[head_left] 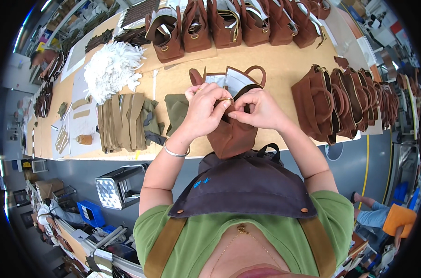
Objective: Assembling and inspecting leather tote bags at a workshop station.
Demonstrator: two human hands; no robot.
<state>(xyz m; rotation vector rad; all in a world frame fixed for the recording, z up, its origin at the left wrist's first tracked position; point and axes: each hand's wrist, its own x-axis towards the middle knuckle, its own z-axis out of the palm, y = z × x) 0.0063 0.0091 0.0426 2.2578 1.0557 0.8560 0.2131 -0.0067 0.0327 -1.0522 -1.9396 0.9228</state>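
A brown handbag (232, 139) with a pale lining and two looped handles stands at the table's near edge, its top open. My left hand (206, 109) is closed at the bag's upper edge, thumb and finger pinching the end of a gold-toothed zipper (225, 99). Close beside it, my right hand (259, 110) is also closed, its fingertips pressed together against the bag's near side below the zipper end. Whatever lies between those right fingertips is too small to make out. An olive fabric piece (175, 111) lies left of the bag, partly behind my left wrist.
Several brown bags (226, 28) line the table's far side, and more zippered bags (315, 102) stand at right. To the left are a white heap of strips (112, 67), stacked olive strips (122, 121) and a small bottle (84, 139). A metal stool (120, 187) stands on the floor.
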